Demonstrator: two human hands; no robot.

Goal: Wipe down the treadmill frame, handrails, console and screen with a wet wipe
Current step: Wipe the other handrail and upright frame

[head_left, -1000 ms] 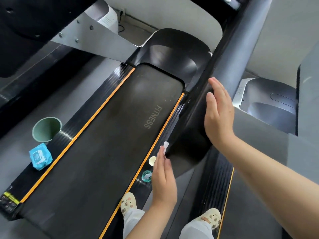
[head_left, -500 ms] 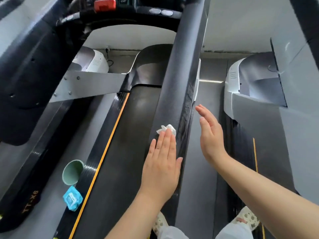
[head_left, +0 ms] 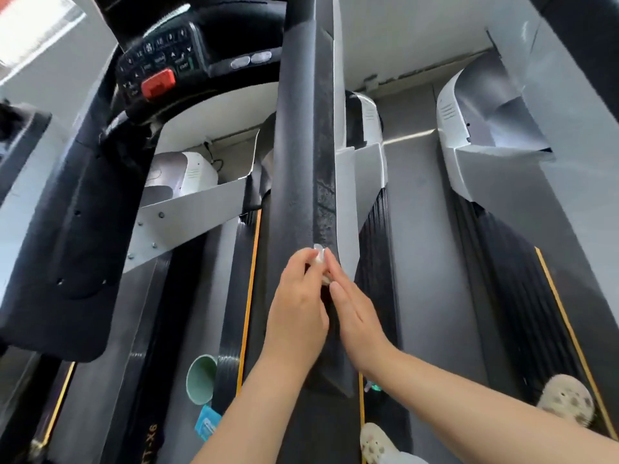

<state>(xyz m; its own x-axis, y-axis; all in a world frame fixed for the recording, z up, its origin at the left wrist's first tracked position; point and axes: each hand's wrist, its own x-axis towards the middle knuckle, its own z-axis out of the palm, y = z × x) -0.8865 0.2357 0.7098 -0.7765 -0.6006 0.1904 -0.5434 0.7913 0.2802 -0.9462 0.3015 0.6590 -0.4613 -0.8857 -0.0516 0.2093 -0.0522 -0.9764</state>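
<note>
The black treadmill handrail (head_left: 301, 162) runs from the top centre down toward me. Its right edge is scuffed and dusty. A small white wet wipe (head_left: 319, 258) sits bunched on that edge. My left hand (head_left: 298, 306) lies on the rail and grips the wipe with its fingertips. On the rail's right side, my right hand (head_left: 358, 313) has straight fingers whose tips touch the wipe. The console (head_left: 160, 61), with its buttons and a red stop switch (head_left: 158, 82), is at the upper left. The screen is out of view.
A green cup (head_left: 201, 380) and a blue wipe pack (head_left: 207, 423) lie on the floor left of the belt's orange-edged side rail (head_left: 248, 296). A second treadmill (head_left: 502, 262) stands to the right. My feet in light clogs (head_left: 566, 400) are at the lower right.
My view has tilted up from the belt to the console. Both hands slid up the handrail and came together, and my right hand now meets the wipe under my left fingers.
</note>
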